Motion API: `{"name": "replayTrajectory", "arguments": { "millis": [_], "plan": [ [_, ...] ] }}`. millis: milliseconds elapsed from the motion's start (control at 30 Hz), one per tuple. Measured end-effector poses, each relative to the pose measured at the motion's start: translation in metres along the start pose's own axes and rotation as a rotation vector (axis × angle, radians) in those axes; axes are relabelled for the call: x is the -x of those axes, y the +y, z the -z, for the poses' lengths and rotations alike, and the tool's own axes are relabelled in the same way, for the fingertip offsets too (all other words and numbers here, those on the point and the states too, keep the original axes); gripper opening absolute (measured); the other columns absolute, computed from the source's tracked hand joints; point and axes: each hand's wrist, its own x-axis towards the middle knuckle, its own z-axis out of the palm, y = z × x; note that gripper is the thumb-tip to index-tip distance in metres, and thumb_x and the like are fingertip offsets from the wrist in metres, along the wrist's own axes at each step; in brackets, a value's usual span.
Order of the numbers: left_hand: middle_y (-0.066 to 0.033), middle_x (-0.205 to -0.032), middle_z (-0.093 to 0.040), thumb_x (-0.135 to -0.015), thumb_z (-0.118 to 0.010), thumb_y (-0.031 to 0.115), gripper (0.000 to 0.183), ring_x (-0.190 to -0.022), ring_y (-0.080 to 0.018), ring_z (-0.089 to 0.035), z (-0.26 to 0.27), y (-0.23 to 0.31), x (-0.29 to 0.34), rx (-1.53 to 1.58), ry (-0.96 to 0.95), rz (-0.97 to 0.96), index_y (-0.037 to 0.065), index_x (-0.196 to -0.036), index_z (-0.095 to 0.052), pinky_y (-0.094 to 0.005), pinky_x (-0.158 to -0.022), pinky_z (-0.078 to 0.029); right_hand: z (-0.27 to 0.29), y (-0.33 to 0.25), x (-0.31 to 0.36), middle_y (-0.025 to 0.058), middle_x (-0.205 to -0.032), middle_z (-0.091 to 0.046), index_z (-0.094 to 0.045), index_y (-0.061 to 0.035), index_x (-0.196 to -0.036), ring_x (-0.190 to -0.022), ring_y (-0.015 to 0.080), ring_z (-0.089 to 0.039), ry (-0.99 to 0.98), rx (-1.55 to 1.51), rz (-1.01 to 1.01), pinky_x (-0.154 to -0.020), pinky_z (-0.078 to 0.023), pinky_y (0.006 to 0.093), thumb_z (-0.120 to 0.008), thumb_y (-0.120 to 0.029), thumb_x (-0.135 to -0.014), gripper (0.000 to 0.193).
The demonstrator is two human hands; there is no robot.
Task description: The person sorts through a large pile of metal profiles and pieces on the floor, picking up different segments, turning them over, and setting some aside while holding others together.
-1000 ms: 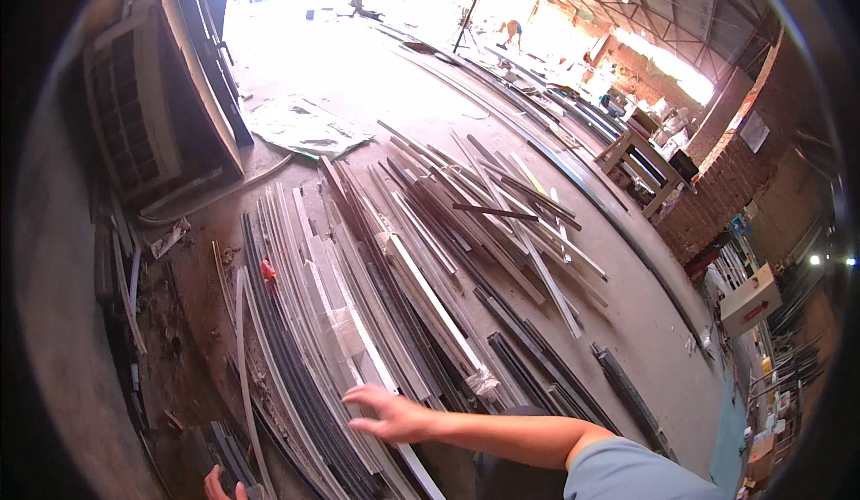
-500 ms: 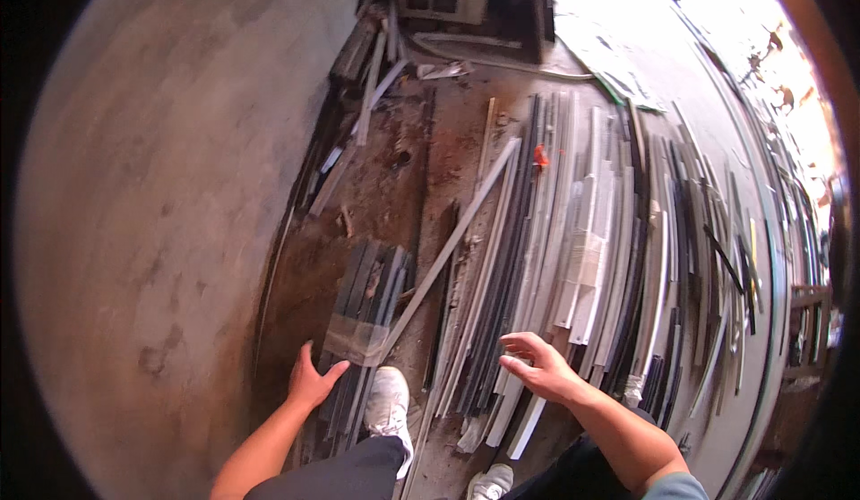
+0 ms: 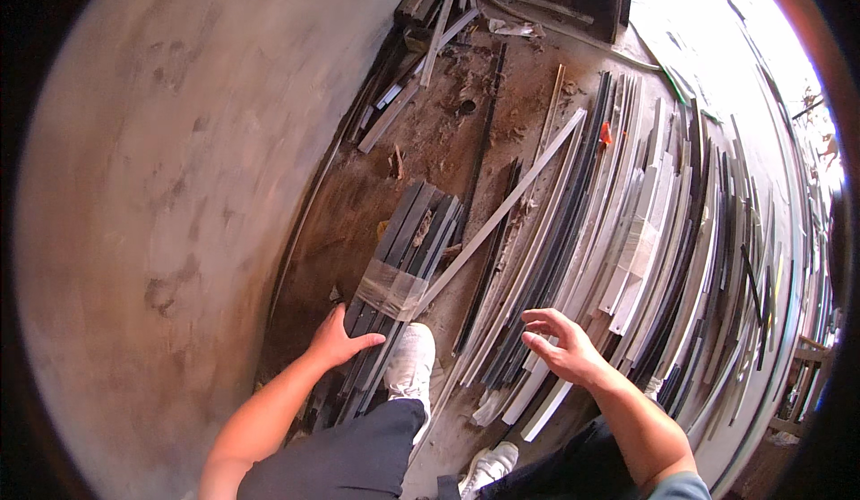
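A bundle of dark grey metal profiles (image 3: 408,231) lies on the floor ahead of me, wrapped round its middle with a clear tape band (image 3: 394,290). Beside its near part is my left hand (image 3: 339,339), thumb and fingers spread and holding nothing; whether it touches the profiles I cannot tell. My right hand (image 3: 563,349) hovers over the near end of a wide spread of long strips (image 3: 618,231), fingers loosely bent, thumb apart, nothing in them. A long pale strip (image 3: 511,202) lies slanting between the bundle and the spread.
My white shoes (image 3: 412,357) stand near the bundle and the strips. A bare wall (image 3: 170,231) rises on the left. Scrap lengths (image 3: 439,34) lie along its far foot. A small orange piece (image 3: 606,133) sits among the strips. A dark-framed panel (image 3: 609,3) stands at the back.
The whole view has shifted, so the bundle and strips appear farther right and higher. Both hands keep about the same place beside the bundle and over the strips.
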Motion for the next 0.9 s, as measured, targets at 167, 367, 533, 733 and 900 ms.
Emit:
{"name": "replayTrajectory", "arguments": {
  "millis": [167, 367, 533, 733, 900],
  "plan": [
    [-0.0236, -0.133, -0.063, -0.068, -0.09, 0.057, 0.099, -0.125, -0.0338, -0.061, 0.001, -0.02, -0.01, 0.139, -0.016, -0.042, -0.002, -0.138, -0.052, -0.0421, -0.108, -0.046, -0.007, 0.001, -0.001, 0.0135, -0.129, -0.066, -0.059, -0.0046, -0.135, -0.122, 0.0237, -0.063, -0.028, 0.027, 0.019, -0.101, -0.051, 0.0381, -0.069, -0.027, -0.099, 0.044],
    [-0.0188, -0.119, -0.072, -0.075, -0.087, 0.055, 0.083, -0.111, -0.0282, -0.069, 0.013, -0.034, -0.013, 0.151, -0.02, -0.09, -0.001, -0.13, -0.06, -0.039, -0.1, -0.051, -0.016, 0.001, -0.005, 0.0121, -0.129, -0.066, -0.059, -0.0028, -0.135, -0.12, 0.0215, -0.064, -0.05, 0.044, 0.054, -0.093, -0.054, 0.0356, -0.069, -0.026, -0.099, 0.044],
    [-0.0235, -0.122, -0.07, -0.076, -0.084, 0.057, 0.084, -0.115, -0.0331, -0.068, 0.005, -0.025, -0.002, 0.09, 0.058, -0.031, -0.001, -0.133, -0.059, -0.0424, -0.1, -0.052, -0.021, -0.001, -0.005, 0.0114, -0.127, -0.067, -0.06, -0.0012, -0.134, -0.117, 0.0187, -0.064, -0.069, 0.063, 0.055, -0.096, -0.052, 0.0343, -0.07, -0.025, -0.099, 0.043],
    [-0.0248, -0.132, -0.064, -0.09, -0.073, 0.046, 0.069, -0.124, -0.0391, -0.061, -0.032, -0.03, 0.032, 0.186, 0.47, -0.093, -0.002, -0.136, -0.057, -0.0444, -0.107, -0.047, -0.021, -0.002, -0.001, 0.0102, -0.125, -0.067, -0.058, -0.0005, -0.134, -0.115, 0.0199, -0.065, 0.061, 0.024, 0.067, -0.101, -0.05, 0.0355, -0.07, -0.016, -0.098, 0.041],
    [-0.0233, -0.134, -0.061, -0.097, -0.064, 0.035, 0.054, -0.122, -0.0421, -0.057, -0.07, -0.056, 0.093, -0.066, 0.759, -0.168, 0.0, -0.138, -0.054, -0.0499, -0.106, -0.043, -0.014, -0.008, 0.029, 0.0113, -0.119, -0.065, -0.061, -0.0023, -0.129, -0.113, 0.0219, -0.065, 0.2, 0.266, 0.243, -0.098, -0.051, 0.0356, -0.071, -0.005, -0.093, 0.038]
  ]
}}
